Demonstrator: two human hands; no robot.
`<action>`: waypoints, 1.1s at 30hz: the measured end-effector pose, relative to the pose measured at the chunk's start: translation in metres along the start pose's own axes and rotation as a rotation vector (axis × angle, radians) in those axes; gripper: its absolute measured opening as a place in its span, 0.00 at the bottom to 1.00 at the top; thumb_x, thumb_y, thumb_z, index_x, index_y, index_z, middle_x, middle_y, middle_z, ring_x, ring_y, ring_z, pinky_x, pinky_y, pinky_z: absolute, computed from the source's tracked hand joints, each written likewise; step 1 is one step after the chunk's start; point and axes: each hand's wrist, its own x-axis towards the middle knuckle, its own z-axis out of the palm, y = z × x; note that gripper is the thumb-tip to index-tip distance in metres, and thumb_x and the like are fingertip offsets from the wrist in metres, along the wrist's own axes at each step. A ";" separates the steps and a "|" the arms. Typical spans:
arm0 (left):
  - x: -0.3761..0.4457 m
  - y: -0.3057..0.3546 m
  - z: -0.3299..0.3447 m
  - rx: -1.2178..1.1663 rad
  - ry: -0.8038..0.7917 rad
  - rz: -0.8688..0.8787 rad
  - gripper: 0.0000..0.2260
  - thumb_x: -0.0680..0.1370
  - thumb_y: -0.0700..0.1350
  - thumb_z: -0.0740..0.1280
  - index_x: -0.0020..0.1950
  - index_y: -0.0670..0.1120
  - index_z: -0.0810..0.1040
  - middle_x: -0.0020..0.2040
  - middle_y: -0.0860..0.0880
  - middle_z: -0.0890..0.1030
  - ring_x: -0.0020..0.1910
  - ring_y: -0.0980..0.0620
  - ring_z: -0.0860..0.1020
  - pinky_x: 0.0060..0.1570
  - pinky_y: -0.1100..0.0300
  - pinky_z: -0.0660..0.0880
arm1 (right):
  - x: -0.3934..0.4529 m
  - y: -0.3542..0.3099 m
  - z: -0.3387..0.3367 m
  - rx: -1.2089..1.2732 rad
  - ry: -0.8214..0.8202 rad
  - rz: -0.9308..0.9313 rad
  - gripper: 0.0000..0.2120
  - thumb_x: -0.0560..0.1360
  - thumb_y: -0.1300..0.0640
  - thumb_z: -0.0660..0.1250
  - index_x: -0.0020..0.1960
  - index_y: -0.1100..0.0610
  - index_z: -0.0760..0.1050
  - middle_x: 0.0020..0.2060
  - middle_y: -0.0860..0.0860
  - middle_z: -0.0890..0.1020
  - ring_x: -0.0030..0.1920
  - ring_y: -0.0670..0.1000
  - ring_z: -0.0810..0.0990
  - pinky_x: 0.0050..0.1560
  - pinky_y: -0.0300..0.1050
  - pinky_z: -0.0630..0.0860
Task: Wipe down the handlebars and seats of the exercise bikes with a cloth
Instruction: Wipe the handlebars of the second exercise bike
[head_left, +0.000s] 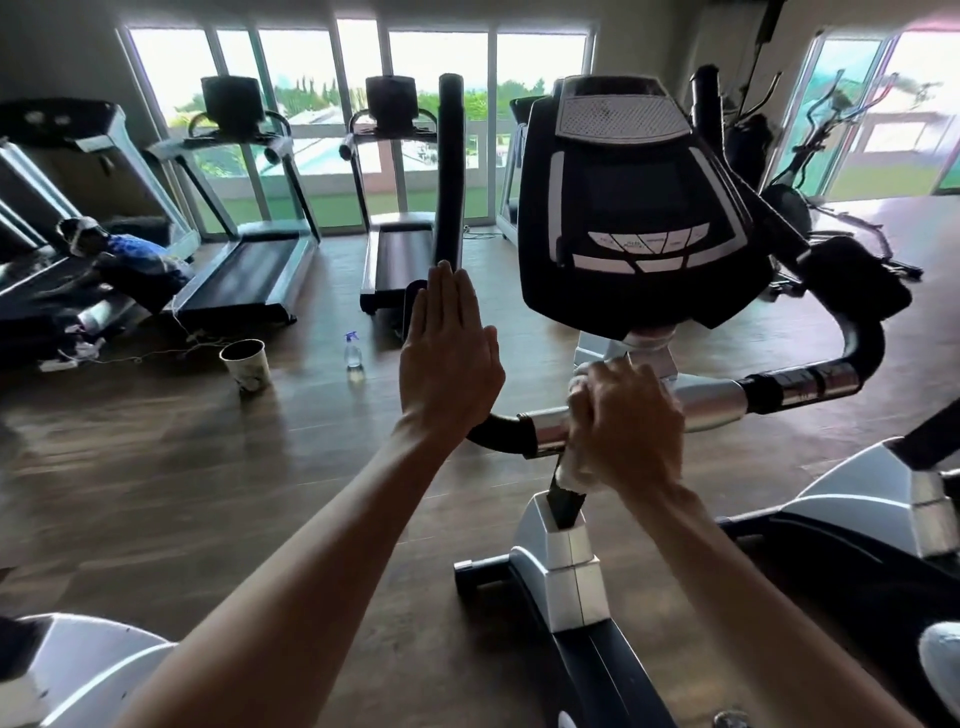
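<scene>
An exercise bike stands in front of me, with a black console (634, 208) above a silver and black handlebar (727, 397). My right hand (626, 426) grips a white cloth (571, 475) wrapped round the middle of the handlebar, just below the console. The cloth shows only at the edges of my fingers. My left hand (449, 353) is held up flat with straight fingers, over the left end of the handlebar, in front of the black upright grip (450, 171). It holds nothing. The bike's seat is out of view.
On the wooden floor to the left stand a spray bottle (353, 352) and a paper cup (245, 362). Treadmills (249, 270) line the windows at the back. Another machine (852, 280) crowds the right side. Parts of neighbouring bikes (78, 670) show at the bottom corners.
</scene>
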 end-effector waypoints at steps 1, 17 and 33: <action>0.000 0.000 0.001 -0.006 0.006 -0.006 0.29 0.84 0.47 0.58 0.81 0.34 0.56 0.81 0.34 0.56 0.82 0.40 0.54 0.81 0.49 0.51 | -0.004 -0.011 0.002 -0.017 -0.009 -0.020 0.21 0.79 0.45 0.51 0.57 0.53 0.79 0.54 0.51 0.81 0.56 0.55 0.77 0.58 0.55 0.73; -0.034 0.003 -0.004 -0.132 -0.004 0.057 0.35 0.75 0.34 0.61 0.82 0.33 0.53 0.82 0.35 0.54 0.83 0.40 0.52 0.81 0.51 0.45 | -0.006 -0.008 -0.003 0.113 -0.078 -0.182 0.17 0.79 0.43 0.58 0.54 0.53 0.79 0.50 0.52 0.81 0.52 0.56 0.78 0.51 0.53 0.77; -0.136 -0.130 -0.071 -0.438 -0.064 -0.141 0.12 0.77 0.43 0.60 0.55 0.46 0.80 0.57 0.47 0.80 0.57 0.46 0.78 0.55 0.46 0.77 | -0.030 -0.118 -0.027 0.634 -0.099 -0.549 0.13 0.80 0.47 0.61 0.45 0.53 0.79 0.38 0.44 0.82 0.38 0.48 0.81 0.40 0.51 0.79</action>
